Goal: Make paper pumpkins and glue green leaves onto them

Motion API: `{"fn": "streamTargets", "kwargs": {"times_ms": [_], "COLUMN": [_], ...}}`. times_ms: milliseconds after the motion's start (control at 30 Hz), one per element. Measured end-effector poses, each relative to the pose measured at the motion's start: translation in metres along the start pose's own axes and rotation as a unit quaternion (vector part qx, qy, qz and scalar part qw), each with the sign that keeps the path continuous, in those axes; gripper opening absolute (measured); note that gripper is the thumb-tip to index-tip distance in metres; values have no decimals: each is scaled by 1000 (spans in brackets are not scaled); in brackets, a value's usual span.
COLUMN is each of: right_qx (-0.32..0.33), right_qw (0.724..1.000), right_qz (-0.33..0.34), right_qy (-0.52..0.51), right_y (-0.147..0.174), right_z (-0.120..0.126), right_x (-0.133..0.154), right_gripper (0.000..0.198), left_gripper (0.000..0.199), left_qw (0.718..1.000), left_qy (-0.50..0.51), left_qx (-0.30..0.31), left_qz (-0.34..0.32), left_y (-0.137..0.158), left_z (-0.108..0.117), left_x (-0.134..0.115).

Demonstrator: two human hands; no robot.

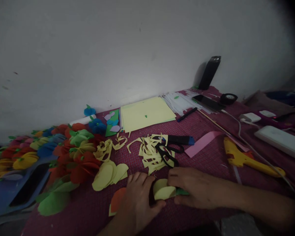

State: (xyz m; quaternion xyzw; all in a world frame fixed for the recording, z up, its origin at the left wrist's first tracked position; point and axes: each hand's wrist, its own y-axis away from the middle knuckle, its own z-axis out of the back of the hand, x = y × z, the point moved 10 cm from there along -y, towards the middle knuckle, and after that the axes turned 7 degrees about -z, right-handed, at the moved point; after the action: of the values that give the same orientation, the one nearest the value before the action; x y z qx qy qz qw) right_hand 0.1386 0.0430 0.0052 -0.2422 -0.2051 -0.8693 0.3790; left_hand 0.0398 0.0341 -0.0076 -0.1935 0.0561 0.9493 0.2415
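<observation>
Close to the middle of the near edge of the maroon, finely checked bench (130, 159), a small cluster of pale yellow paper discs (165, 192), thin and rounded, with a green paper piece (182, 191) at its right side. Grasped there by the curled fingers of the right hand (199, 188). Just beside its left end, the left hand (141, 196), fingers bent and thumb apart (grip or mere touch, impossible to tell). Partly beneath that hand, an orange paper disc (117, 198).

Farther in from the edge, overlapping yellow discs (105, 175), then curly paper offcuts (148, 152) with black-handled scissors (166, 154) on top. Toward the right edge, a smooth pink paper strip (203, 143) and a yellow plastic glue gun (241, 159). Along the left edge, a heap of many-lobed paper pumpkins (82, 154). By the back edge, flat yellow sheets (147, 113) and, near the far right corner, a dark cylindrical bottle (209, 73), any lettering too dim to read.
</observation>
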Motion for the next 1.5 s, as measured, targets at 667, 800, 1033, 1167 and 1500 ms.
{"fn": "streamTargets", "kwargs": {"times_ms": [667,800,1033,1167,1500], "right_qx": [-10,-19,-18,-16,-11], "right_qw": [999,999,998,997,997], "right_qz": [-30,-29,-17,-10,-28], "right_qy": [-38,-27,-64,-80,-66], "right_y": [-14,-15,-16,-15,-15], "right_z": [14,14,11,11,6], "right_x": [-11,-12,-14,-11,-14], "right_gripper": [15,16,16,17,21], "left_gripper": [29,27,37,44,40], "left_qw": [1000,1000,1000,1000,1000], "left_qy": [13,13,2,-2,-19], "left_qx": [-19,-28,-22,-9,-2], "left_qz": [-4,-5,-22,-19,-22], "left_y": [-3,-2,-1,-2,-2], "left_z": [-2,-1,-3,-6,-5], "left_x": [-3,-4,-2,0,-4]}}
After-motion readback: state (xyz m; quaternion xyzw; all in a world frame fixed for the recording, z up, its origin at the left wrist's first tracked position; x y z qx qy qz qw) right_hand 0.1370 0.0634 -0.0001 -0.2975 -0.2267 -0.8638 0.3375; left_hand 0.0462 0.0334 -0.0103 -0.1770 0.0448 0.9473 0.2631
